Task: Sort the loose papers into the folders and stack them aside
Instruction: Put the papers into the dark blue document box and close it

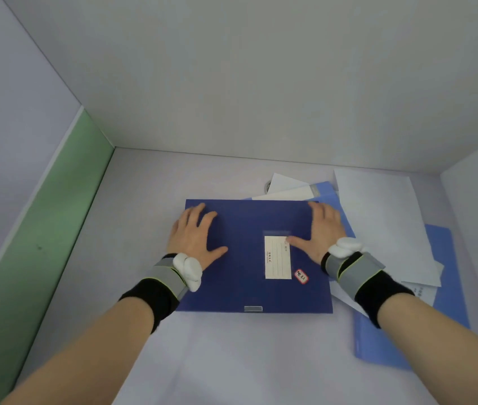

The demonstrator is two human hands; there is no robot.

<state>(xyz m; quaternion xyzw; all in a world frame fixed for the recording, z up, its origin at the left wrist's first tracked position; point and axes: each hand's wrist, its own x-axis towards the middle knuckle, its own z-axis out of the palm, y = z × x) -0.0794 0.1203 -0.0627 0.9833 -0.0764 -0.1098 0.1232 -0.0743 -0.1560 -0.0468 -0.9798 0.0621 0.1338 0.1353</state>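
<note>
Setting: pale table (150, 200) in a walled booth; green panel (56, 214) along the left wall.

Item 1, dark folder (249, 258): one, closed, flat at table centre, long axis running left to right, clasp (253, 308) at the near edge. Bears one cream label (277, 257) and one red sticker (301, 276).

Item 2, light folders: two counted. One (327, 194) lies behind the dark folder, far right, partly covered. The other (442, 287) lies at the right, under papers.

Item 3, loose papers (384, 223): at least three sheets, overlapping at the far right; exact count cannot be told.

Hands: left hand (195, 239) rests palm down on the dark folder's left part, fingers spread and flat, gripping nothing. Right hand (324, 232) rests likewise on its right part, fingers apart, thumb touching the label. Each wrist carries a strap.

Key relation: the papers lie to the right of both hands, just beside the right hand, which is the nearer; the left is well apart from them. Judgement: the dark folder looks finished and ready for setting aside.
</note>
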